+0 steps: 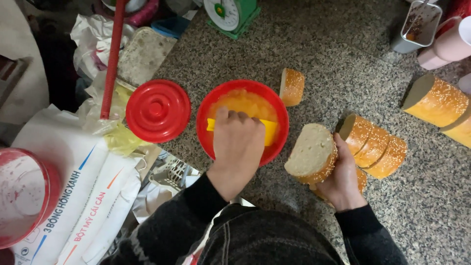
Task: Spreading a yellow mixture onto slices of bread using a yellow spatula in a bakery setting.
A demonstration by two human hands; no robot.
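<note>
From my head camera, my left hand point(238, 147) is curled shut around a flat yellow scraper point(267, 128), knuckles up, holding it down inside the red bowl point(208, 110) so that only the scraper's two ends show past my fingers. My right hand point(343, 179) is closed around a bread slice point(311, 153), its pale cut face turned up and its sesame crust against my palm, just right of the bowl. The bowl holds a soft yellow-orange spread point(243, 102) that covers most of its floor, and the scraper rests in it. The bowl's red lid point(158, 110) lies flat just to the left, apart from the bowl. Behind my right hand a row of sliced bread point(375, 145) leans together, a single end piece point(292, 87) stands just past the bowl's rim, and an uncut loaf point(436, 100) lies well to the right. The speckled stone counter point(333, 54) is bare beyond the bowl — up to a green kitchen scale point(230, 14) at the far edge. On my left the counter ends close by the lid, where white printed sacks point(73, 196) and crumpled plastic crowd in.
</note>
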